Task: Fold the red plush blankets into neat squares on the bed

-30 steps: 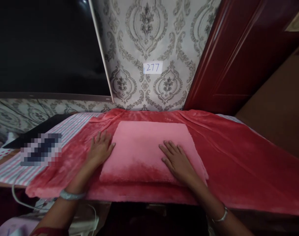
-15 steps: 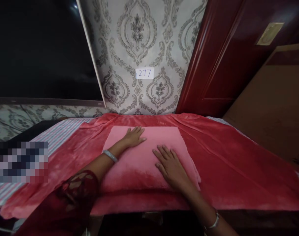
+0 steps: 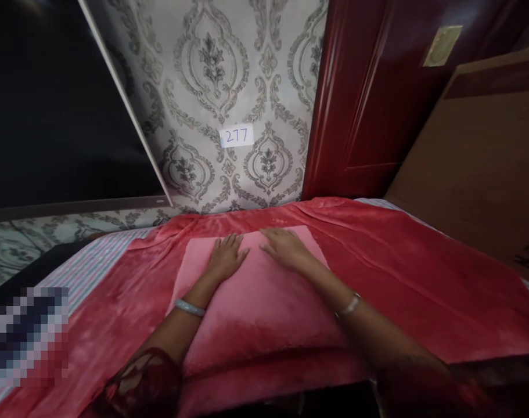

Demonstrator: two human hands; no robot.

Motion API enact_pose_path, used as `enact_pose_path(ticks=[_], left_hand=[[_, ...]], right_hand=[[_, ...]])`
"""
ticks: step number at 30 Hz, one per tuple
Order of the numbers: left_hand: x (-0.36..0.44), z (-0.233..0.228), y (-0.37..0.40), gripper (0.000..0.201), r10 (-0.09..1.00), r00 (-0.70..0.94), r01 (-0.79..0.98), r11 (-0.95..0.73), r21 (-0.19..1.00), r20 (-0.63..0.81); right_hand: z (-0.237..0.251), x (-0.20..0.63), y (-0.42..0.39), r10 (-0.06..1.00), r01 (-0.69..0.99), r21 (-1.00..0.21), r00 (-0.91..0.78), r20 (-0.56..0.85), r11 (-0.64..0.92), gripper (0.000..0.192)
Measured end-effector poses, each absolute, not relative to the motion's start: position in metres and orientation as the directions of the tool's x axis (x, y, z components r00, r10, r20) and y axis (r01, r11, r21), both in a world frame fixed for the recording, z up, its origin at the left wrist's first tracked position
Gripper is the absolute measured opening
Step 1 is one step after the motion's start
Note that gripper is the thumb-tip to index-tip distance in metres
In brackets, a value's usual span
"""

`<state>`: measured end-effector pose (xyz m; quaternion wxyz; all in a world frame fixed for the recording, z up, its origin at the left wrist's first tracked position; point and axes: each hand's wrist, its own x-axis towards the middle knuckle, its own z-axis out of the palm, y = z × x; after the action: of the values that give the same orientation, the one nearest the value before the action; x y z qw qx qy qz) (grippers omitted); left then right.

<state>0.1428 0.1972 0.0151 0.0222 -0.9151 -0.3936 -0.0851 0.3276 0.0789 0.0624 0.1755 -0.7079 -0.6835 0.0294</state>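
A folded pink cloth (image 3: 255, 307) lies flat on a red plush blanket (image 3: 399, 273) that covers the table. My left hand (image 3: 226, 257) rests palm down on the cloth near its far edge, fingers spread. My right hand (image 3: 284, 247) lies flat beside it, also at the far edge, fingers apart. Both hands press on the cloth and hold nothing. Each wrist wears a bangle.
A striped sheet (image 3: 94, 261) shows under the blanket at the left. Behind stands a patterned wall with a paper label "277" (image 3: 236, 136), a dark screen (image 3: 50, 104) to the left and a dark red door (image 3: 369, 98) to the right. A brown board (image 3: 477, 157) leans at far right.
My left hand moved from beside the cloth's left edge onto its far part. My right hand slid from the near right of the cloth up to the far edge. The view shifted right.
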Motion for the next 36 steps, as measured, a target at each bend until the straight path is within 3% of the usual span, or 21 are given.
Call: enact_pose_path(ticks=[3,5,16,26,36], left_hand=[[0.143,0.017,0.196,0.063,0.726,0.668,0.736,-0.677,-0.002,0.164],[0.143,0.018,0.196,0.064,0.743,0.65,0.754,-0.657,-0.01,0.16],[0.115,0.025,0.224,0.062,0.892,0.448,0.892,-0.451,0.042,0.053],[0.084,0.022,0.242,0.063,0.958,0.286,0.95,-0.285,0.126,0.008],[0.08,0.027,0.238,0.068,0.986,0.145,0.961,-0.161,0.223,0.084]], right_hand=[[0.047,0.339,0.111,0.951,0.935,-0.289,0.261,0.166,-0.206,0.052],[0.03,0.346,0.12,0.942,0.923,-0.287,0.305,0.142,-0.256,0.05],[0.008,0.356,0.122,0.944,0.925,-0.307,0.284,0.17,-0.223,0.049],[0.007,0.355,0.123,0.933,0.92,-0.321,0.3,0.2,-0.227,0.048],[0.018,0.354,0.121,0.923,0.895,-0.365,0.34,0.182,-0.257,0.046]])
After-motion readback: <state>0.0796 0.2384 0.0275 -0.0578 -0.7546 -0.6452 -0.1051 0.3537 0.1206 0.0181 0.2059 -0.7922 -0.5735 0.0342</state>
